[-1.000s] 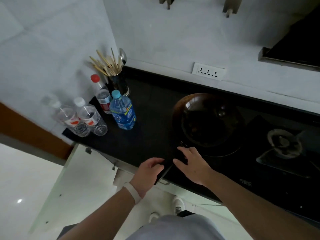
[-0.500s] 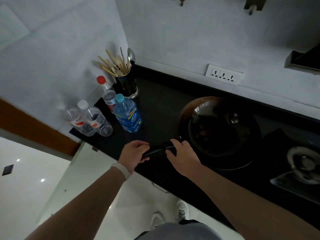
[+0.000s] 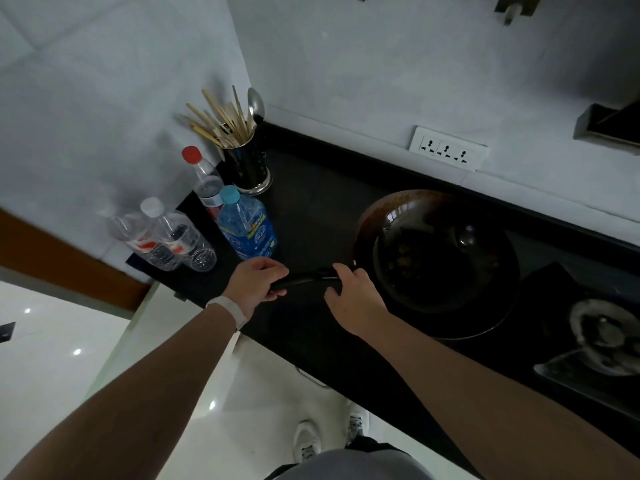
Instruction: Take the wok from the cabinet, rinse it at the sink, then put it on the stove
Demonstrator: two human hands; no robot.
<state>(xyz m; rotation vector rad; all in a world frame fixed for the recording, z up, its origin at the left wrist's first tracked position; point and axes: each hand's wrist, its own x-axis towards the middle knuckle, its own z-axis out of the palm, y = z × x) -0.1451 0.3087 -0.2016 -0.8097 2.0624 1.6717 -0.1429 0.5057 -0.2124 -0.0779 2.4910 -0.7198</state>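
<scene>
wok [image 3: 436, 251] barely shifted | left hand [image 3: 258, 282] grip clamped on handle; right hand [image 3: 353, 296] grip unclear

Single head-worn wide-angle view, looking steeply down and forward, close over the dark surface [image 3: 311, 209], wall corner at top, floor [image 3: 263, 393] and shoes [image 3: 306, 439] at bottom edge

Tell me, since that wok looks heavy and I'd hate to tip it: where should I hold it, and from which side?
Grip the wok by its long black handle, which sticks out leftward from the rim. Come from the counter's front edge, as the left hand does at the handle's end, with the right hand nearer the bowl to steady it.
</scene>
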